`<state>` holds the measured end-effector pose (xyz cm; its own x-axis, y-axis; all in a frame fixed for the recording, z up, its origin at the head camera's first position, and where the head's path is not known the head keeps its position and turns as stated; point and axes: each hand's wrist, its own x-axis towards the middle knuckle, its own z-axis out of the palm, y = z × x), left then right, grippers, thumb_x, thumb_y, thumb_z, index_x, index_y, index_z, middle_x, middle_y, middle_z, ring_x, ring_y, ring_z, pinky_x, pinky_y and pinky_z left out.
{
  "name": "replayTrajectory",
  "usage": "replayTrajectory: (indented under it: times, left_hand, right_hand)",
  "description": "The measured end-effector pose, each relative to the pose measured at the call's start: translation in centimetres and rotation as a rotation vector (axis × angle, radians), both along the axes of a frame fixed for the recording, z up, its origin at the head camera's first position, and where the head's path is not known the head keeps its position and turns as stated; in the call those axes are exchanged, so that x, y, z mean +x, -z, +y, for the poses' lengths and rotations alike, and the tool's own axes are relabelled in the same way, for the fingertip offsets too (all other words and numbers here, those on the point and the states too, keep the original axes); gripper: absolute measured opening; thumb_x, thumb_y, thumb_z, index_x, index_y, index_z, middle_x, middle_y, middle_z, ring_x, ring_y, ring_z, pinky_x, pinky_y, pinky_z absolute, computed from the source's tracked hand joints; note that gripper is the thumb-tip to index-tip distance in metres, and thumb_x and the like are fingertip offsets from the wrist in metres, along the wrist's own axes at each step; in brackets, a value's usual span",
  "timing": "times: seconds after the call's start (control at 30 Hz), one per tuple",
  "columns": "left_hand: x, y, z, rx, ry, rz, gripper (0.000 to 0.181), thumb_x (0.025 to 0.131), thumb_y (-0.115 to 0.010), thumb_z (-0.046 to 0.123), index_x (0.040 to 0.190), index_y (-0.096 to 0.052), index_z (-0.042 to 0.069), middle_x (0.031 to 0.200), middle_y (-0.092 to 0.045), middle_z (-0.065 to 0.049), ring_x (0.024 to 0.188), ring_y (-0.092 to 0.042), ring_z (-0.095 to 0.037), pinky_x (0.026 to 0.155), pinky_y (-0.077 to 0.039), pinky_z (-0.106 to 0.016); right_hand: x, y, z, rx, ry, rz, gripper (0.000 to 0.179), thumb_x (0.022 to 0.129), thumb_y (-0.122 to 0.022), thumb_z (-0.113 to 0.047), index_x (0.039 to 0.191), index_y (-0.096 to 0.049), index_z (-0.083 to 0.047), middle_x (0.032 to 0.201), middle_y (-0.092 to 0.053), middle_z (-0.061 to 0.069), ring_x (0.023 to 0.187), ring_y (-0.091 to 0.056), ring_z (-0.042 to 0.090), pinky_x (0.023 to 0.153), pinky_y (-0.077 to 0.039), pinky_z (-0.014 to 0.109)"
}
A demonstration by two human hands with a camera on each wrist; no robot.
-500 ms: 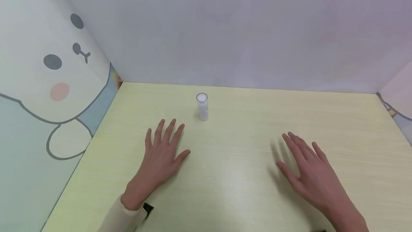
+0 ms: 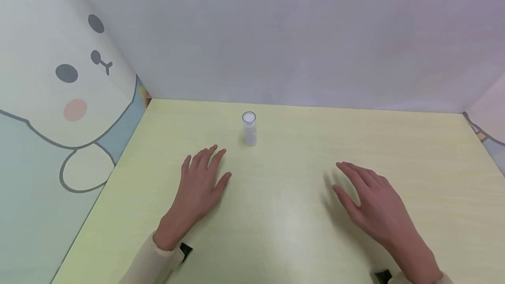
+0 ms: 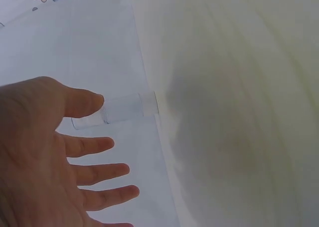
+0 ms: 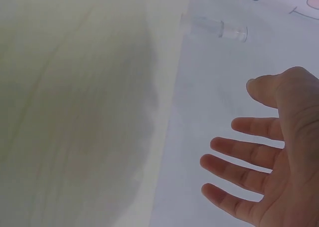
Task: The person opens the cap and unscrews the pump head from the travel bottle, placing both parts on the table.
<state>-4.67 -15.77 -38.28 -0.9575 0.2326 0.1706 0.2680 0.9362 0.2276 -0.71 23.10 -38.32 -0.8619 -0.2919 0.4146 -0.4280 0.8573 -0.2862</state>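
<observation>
A small clear cylindrical bottle (image 2: 250,135) with a round rim and whitish parts stands upright toward the back of the table. Lower left of it is my left hand (image 2: 195,192), palm down, with spread, slightly bent fingers and nothing held. My right hand (image 2: 384,214) hovers farther off on the right, its thumb apart from the fingers, casting a shadow on the tabletop. From the left wrist, the thumb tip overlaps the bottle (image 3: 122,109) in view; the head view shows them apart. The right wrist view has the bottle (image 4: 207,26) beyond the thumb.
The pale wood-grain table (image 2: 292,161) meets a plain whitish backdrop (image 2: 300,38) along its back edge. A side panel (image 2: 35,143) with a cartoon animal print rises at the left, and another printed panel (image 2: 489,117) at the right.
My right hand has shifted slightly left and up in view, its fingers closer together. The left hand's fingers have bent a little. The bottle still stands on the table.
</observation>
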Motion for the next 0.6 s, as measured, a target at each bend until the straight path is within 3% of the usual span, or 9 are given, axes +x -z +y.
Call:
replayTrajectory:
  times: [0.37, 0.6]
  left_hand:
    - [-0.5, -0.4, 0.4, 0.070, -0.013, 0.035, 0.040, 0.100, -0.068, 0.028, 0.136, -0.065, 0.010, 0.141, -0.063, -0.014, 0.133, -0.056, -0.039, 0.113, -0.040, -0.060]
    - [-1.0, -0.8, 0.7, 0.109, -0.023, 0.010, 0.031, 0.101, -0.068, 0.027, 0.128, -0.069, 0.011, 0.131, -0.070, -0.012, 0.128, -0.060, -0.039, 0.109, -0.044, -0.060]
  right_hand:
    - [-1.3, -0.5, -1.3, 0.001, -0.025, 0.072, 0.051, 0.088, -0.077, -0.021, 0.136, -0.066, -0.009, 0.129, -0.072, 0.011, 0.113, -0.068, 0.036, 0.089, -0.053, 0.054]
    - [-2.2, -0.3, -2.1, -0.043, -0.036, 0.127, 0.041, 0.095, -0.069, -0.028, 0.130, -0.069, -0.007, 0.122, -0.074, 0.013, 0.109, -0.069, 0.036, 0.086, -0.055, 0.053]
